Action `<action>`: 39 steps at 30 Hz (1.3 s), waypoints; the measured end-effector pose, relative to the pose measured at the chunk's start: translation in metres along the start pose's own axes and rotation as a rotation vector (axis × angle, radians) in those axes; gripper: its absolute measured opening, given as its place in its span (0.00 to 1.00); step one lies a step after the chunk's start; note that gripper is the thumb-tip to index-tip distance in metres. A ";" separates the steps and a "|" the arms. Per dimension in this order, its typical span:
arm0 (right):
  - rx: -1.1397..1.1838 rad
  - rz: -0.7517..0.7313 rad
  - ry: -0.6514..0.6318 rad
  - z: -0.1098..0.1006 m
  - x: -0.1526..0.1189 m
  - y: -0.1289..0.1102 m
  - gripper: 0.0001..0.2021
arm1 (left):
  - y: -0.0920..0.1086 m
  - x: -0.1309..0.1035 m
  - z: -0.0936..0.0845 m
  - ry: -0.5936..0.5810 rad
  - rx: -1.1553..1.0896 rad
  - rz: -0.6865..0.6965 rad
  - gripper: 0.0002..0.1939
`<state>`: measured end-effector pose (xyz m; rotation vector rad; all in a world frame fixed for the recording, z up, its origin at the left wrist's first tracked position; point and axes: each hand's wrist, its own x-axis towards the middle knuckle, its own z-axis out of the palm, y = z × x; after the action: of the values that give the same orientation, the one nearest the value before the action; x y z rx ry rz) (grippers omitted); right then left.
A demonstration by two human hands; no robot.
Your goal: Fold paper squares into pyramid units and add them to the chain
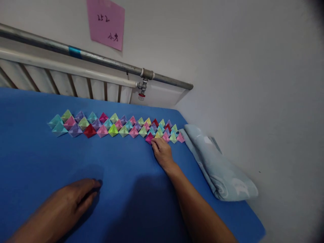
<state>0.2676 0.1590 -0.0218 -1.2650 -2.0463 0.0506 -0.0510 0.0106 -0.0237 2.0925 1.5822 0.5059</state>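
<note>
Many folded paper boats in pink, green, purple, teal, yellow and red stand in close rows on the blue tabletop (pixel 113 162). At the front row's near right part, the fingers of my right hand (pixel 163 152) close on the edge of a magenta paper boat (pixel 149 138). A yellow boat and a pink boat (pixel 165 136) beside it are partly hidden by the hand. My left hand (pixel 72 199) hovers low over the table at the near left, thumb and forefinger apart, with nothing visible between them. A dark red boat (pixel 90 131) sits in the row beyond it.
A folded light-blue patterned cloth (pixel 215 165) lies along the right edge, against the wall. Behind the table run a white radiator (pixel 83 84) and a metal pipe (pixel 108 62) with a red-handled valve (pixel 142 95). A pink note (pixel 106 23) is stuck above.
</note>
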 end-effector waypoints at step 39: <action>-0.183 0.109 -0.158 -0.006 -0.017 -0.025 0.09 | 0.006 0.001 0.001 -0.025 0.021 -0.040 0.17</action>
<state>0.2563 0.1308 -0.0176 -1.5281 -2.1532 0.0139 -0.0459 0.0097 -0.0209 2.0707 1.6182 0.4495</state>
